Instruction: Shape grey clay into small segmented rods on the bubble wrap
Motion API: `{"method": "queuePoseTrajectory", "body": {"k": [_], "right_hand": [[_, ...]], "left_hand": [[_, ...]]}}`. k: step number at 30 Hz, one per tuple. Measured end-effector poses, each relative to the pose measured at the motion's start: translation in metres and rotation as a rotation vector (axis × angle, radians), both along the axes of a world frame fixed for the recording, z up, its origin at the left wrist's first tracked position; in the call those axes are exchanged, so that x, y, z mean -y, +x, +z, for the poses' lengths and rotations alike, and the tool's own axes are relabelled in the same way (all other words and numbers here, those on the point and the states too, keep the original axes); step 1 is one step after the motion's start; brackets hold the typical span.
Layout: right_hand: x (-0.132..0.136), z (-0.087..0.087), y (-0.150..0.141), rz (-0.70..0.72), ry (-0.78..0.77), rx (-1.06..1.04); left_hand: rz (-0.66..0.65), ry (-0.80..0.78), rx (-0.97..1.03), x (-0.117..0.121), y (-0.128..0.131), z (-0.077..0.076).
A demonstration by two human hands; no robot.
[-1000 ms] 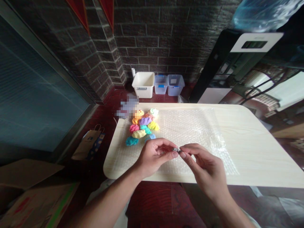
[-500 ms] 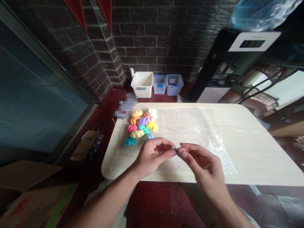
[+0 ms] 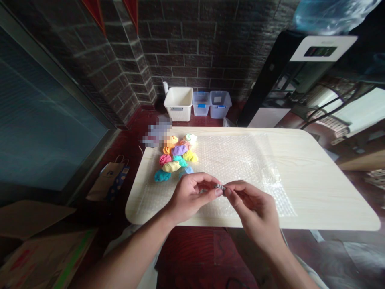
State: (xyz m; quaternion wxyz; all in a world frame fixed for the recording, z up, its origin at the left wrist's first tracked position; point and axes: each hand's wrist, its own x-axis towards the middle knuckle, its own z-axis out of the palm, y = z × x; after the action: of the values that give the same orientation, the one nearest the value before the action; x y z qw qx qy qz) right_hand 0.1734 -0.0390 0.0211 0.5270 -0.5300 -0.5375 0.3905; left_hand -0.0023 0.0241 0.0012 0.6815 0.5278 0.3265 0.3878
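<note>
Between my two hands, above the near part of the table, is a small grey lumpy piece (image 3: 219,186), perhaps modelling clay. My left hand (image 3: 194,196) pinches its left end between thumb and fingers. The thumb and index finger of my right hand (image 3: 255,204) close on the right end. Fingertips hide part of the piece. Beyond my left hand lie several colourful lumps that look like modelling clay, among them a teal lump (image 3: 162,176), a pale yellow lump (image 3: 171,166) and a purple lump (image 3: 179,150). A light blue lump (image 3: 186,171) is partly covered by my left hand.
Bubble wrap (image 3: 234,156) is spread over the pale wooden table (image 3: 319,188). On the floor behind are a white bin (image 3: 179,104) and two clear boxes. A water dispenser (image 3: 270,80) stands at the right. A paper bag (image 3: 104,182) and cardboard box (image 3: 45,257) are at the left.
My right fingertips, slightly parted half a second ago, now close together at the grey piece's right end. My left hand keeps its pinch. The whole view has shifted slightly.
</note>
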Motion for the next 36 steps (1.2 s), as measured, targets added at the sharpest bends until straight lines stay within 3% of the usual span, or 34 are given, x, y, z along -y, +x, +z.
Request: {"method": "queuePoseTrajectory", "body": {"k": [16,22,30,36], "right_hand": [[0.0,0.0,-0.001,0.019,-0.003,-0.011],[0.001,-0.005,-0.001,-0.045,-0.007,-0.035],[0.004,-0.012,-0.001,-0.049,0.18,0.26],[0.005,-0.007,0.0,-0.051,0.193,0.352]], "left_hand": [[-0.018,0.031,-0.007,0.001,-0.001,-0.002],[0.005,0.025,0.019,0.0,0.001,-0.003],[0.055,-0.09,0.101,-0.001,0.004,0.002],[0.038,-0.099,0.085,-0.002,0.003,0.006]]}}
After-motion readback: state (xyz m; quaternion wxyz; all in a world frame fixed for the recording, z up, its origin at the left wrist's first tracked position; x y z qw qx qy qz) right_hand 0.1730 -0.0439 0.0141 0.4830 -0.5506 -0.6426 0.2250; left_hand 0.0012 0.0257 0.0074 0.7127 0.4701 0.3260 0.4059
